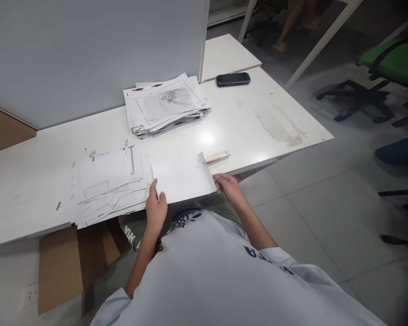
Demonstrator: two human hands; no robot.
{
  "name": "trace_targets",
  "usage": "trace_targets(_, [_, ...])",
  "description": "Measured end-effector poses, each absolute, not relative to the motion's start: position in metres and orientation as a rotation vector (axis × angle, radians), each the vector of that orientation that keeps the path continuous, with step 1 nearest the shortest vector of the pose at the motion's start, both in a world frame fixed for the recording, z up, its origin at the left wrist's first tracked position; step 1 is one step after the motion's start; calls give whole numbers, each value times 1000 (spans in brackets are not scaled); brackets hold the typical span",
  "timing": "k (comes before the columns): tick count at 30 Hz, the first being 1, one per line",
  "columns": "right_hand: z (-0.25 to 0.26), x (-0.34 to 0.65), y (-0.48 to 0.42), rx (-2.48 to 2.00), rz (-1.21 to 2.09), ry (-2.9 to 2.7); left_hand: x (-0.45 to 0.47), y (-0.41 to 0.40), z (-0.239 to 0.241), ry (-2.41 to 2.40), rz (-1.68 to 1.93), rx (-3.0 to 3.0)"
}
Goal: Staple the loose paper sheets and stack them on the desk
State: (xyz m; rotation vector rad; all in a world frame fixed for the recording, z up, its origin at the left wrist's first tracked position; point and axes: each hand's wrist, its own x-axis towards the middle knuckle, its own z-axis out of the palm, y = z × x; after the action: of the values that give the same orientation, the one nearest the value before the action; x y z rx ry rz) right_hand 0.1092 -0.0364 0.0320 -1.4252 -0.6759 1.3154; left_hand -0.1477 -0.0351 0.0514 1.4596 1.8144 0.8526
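Observation:
I hold a blank white sheet of paper [185, 179] at the near edge of the white table [258, 122]. My left hand [156, 208] pinches its lower left corner, thumb on top. My right hand [228, 186] grips its right edge with closed fingers. The sheet's far right corner curls up. Beside it on the left lies a loose spread of printed sheets [110, 183]. A small pale wooden stick [216, 156] lies just beyond the sheet.
A thick stack of printed papers [166, 104] sits further back by a grey partition [88, 54]. A black phone [233, 79] lies behind it. A cardboard box [64, 267] stands under the table. Office chairs [387, 68] and another person's bare legs [289, 22] are at the right.

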Motion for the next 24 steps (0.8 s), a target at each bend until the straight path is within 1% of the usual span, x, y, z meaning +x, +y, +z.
trace_targets(5, [34,104,-39,-1491,1353,-840,-153,-38,52,1851,880,1474])
trace_targets(10, [29,92,-41,-1492,1440,-583,-155,-44,51,1804,924,1323])
trace_targets(15, [19,99,-45,-1489,1340,-517,-153,-45,49,1602,935,1252])
trace_targets(17, [16,106,-47,-1592,1179,-635,-151,-44,47,1543,931,1241])
trace_targets(18, [16,109,-48,-1668,1031,-736,-149,-43,46,1515,929,1234])
trace_targets(20, [18,113,-48,-1814,608,-983,-145,-41,45,1472,923,1206])
trace_targets(22, [23,114,-45,-1870,198,-1245,-140,-41,45,1461,922,1154])
trace_targets(24, [29,111,-38,-1824,-20,-1515,-136,-41,47,1482,921,1118])
